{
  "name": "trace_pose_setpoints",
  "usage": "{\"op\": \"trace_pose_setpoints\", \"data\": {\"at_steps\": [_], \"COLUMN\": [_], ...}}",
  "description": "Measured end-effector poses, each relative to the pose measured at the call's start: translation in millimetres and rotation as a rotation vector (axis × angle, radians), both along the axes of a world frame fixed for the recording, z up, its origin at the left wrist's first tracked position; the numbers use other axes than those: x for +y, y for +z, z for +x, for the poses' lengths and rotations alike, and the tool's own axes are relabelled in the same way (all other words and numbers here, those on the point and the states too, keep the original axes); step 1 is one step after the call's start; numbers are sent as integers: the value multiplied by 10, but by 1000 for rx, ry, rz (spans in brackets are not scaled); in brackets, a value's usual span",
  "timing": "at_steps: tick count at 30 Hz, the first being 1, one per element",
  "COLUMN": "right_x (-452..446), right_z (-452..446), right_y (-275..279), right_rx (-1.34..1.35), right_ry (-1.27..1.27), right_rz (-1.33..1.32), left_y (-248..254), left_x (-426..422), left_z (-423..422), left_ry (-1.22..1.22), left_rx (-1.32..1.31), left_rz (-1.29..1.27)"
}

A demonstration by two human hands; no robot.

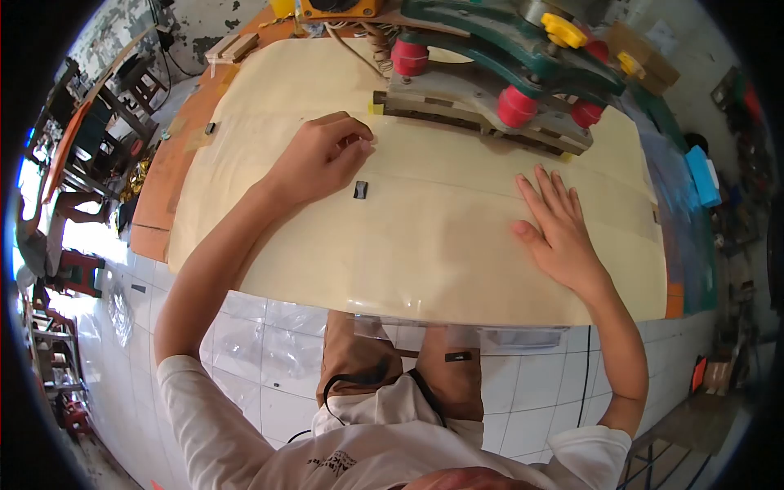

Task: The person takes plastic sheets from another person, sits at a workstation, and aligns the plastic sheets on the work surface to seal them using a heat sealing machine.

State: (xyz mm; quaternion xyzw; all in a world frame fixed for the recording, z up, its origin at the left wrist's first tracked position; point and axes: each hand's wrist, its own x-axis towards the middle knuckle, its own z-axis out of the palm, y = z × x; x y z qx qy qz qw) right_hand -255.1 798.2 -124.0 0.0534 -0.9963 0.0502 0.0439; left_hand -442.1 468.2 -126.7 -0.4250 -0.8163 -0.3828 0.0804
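In the head view, I see a small dark piece (360, 190) lying near the middle of the frame on a broad cream sheet (392, 261). It sits just below the left hand (329, 159), apart from the fingers. That hand's fingers are curled in, with the thumb drawn up near the index finger; whether something thin is pinched between them I can't tell.

Right of centre, the right hand (563, 237) is spread over the sheet, palm down, its fingers straight and its thumb out to the side, gripping nothing. The dark piece is well apart from those fingers, off to their left. Their tips point up toward the green machine (457, 51) at the upper right, near its long base bar (482, 118). Another small dark piece (210, 128) lies at the upper left, by the sheet's edge, well away from both hands.
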Motion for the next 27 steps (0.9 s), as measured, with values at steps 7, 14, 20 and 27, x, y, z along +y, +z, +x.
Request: {"op": "trace_pose_setpoints", "data": {"at_steps": [7,14,20,27], "right_x": [-44,-50,-60,-65], "right_z": [-89,-120,-122,-114], "right_y": [15,4,17,34], "right_rx": [-26,-6,-12,-5], "right_ry": [-10,-17,-11,-5], "right_rz": [-27,-44,-53,-62], "left_y": [-37,-69,-70,-94], "left_x": [-43,-68,-62,-57], "left_z": [10,-41,-27,-40], "left_ry": [-26,-112,-59,-48], "left_rx": [-58,151,206,179], "left_rz": [2,-38,-131,-131]}}
